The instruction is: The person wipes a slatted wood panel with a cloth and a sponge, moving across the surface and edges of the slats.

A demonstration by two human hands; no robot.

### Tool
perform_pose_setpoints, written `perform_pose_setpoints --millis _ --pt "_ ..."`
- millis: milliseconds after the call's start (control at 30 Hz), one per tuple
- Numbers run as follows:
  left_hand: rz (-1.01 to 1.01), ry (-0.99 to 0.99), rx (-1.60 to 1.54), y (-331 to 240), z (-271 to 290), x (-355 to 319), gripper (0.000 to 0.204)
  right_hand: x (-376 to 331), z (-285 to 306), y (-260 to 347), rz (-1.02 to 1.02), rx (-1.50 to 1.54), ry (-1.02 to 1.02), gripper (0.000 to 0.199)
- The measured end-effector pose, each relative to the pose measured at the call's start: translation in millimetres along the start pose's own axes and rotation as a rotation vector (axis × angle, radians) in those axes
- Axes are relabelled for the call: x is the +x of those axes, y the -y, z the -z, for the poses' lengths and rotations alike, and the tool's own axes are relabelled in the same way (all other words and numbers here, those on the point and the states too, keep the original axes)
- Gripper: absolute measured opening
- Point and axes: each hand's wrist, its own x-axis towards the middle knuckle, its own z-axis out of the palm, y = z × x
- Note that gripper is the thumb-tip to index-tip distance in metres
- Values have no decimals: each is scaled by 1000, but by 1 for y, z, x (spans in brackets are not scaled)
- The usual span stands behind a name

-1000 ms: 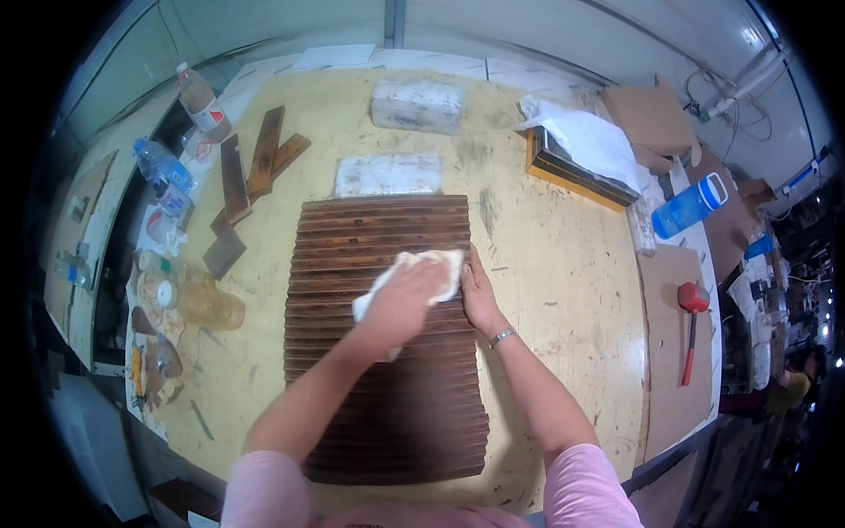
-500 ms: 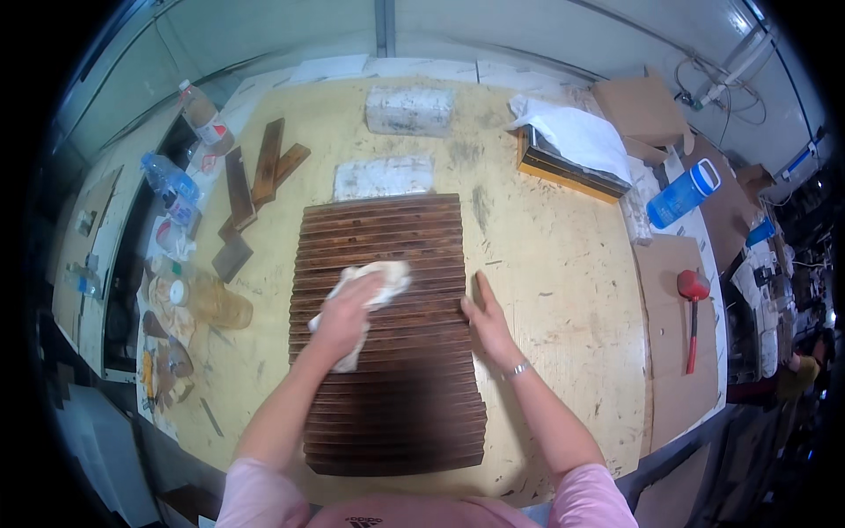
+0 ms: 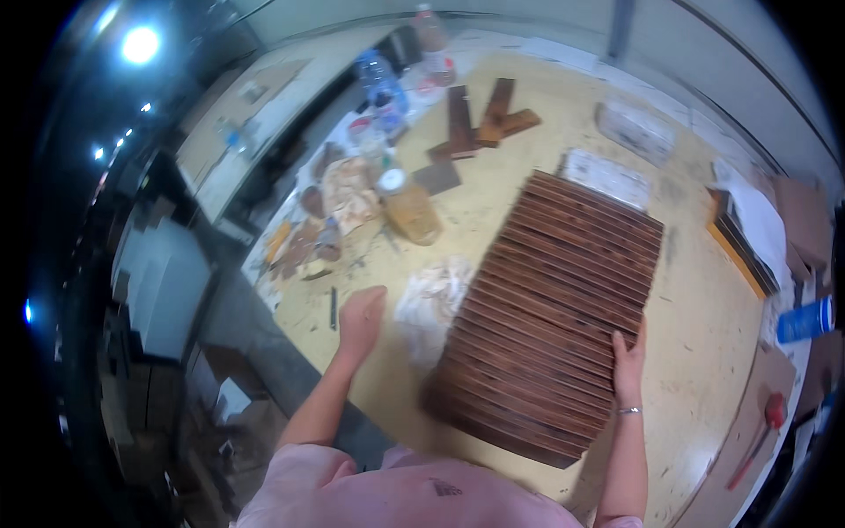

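A dark brown slatted wooden panel (image 3: 559, 308) lies on the table, slanted in the view. My right hand (image 3: 628, 365) grips its right edge, thumb on top and fingers along the side. Left of the panel, a crumpled white cloth (image 3: 431, 304) rests on the table, out of my hands. My left hand (image 3: 361, 319) is over the table beyond the cloth, closed and slightly blurred; whatever its fingers may hold is hidden. Beside it lies a thin dark strip (image 3: 333, 309). A jar of yellowish liquid (image 3: 409, 211) with a white lid stands farther back.
Stained rags (image 3: 352, 195), plastic bottles (image 3: 380, 84) and small tools line the left edge. Loose wooden slats (image 3: 460, 123) lie at the back. Two whitish wrapped blocks (image 3: 635, 128) (image 3: 607, 176) stand behind the panel. A red mallet (image 3: 775, 412) and blue bottle (image 3: 803, 320) are at right.
My view has turned left. My left hand has let go of the cloth and moved left off the panel; the cloth now lies beside it. My right hand has closed on the panel's edge.
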Motion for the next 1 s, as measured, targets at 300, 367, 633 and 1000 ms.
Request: perform_pose_setpoints --millis 300,367,633,1000 --pt "113 -286 452 126 68 31 44 -2 -1 9 -36 168 60 72" --pt "138 -150 450 160 64 36 55 1 2 0 -91 100 59 72" --pt "142 -8 342 163 68 29 47 0 -7 16 -108 84 1 77" --pt "269 254 385 161 92 41 37 -1 -9 -1 -21 89 -21 85"
